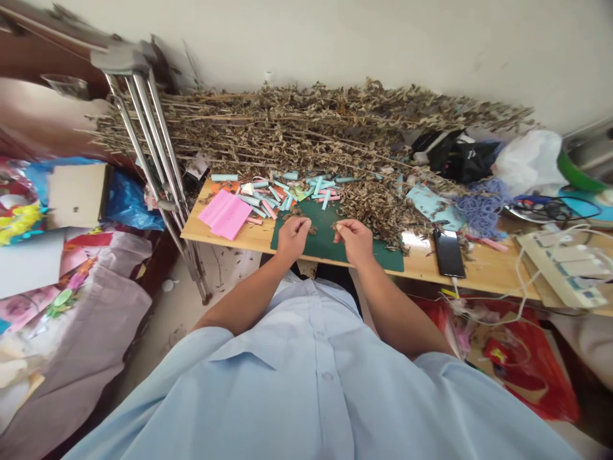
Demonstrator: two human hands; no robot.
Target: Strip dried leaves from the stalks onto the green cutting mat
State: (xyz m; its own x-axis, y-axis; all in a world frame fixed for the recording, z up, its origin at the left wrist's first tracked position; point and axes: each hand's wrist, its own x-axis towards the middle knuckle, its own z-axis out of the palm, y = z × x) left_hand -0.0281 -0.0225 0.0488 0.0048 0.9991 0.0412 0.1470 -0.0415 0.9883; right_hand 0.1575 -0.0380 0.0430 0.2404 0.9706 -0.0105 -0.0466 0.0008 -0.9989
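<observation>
My left hand [294, 237] is closed, fingers curled together over the left part of a dark green mat [318, 246]. Brown leaf crumbs lie by its fingertips, and what it grips is too small to make out. Across from it, my right hand [355, 241] pinches a bit of dried leaf [336, 227] between thumb and forefinger. A gap separates the two hands. Behind and beside the right hand rises a heap of dried leaves [378, 207]. Small rolled tubes of blue and pink paper [287, 195] lie scattered beyond the hands.
Pink paper sheets [225, 214] lie on the wooden table [201, 230] at left. Long dried plant stalks [268, 128] fill the back along the wall. Metal crutches [153, 140] lean at left. A phone [449, 253] with a cable and a power strip [562, 262] sit at right.
</observation>
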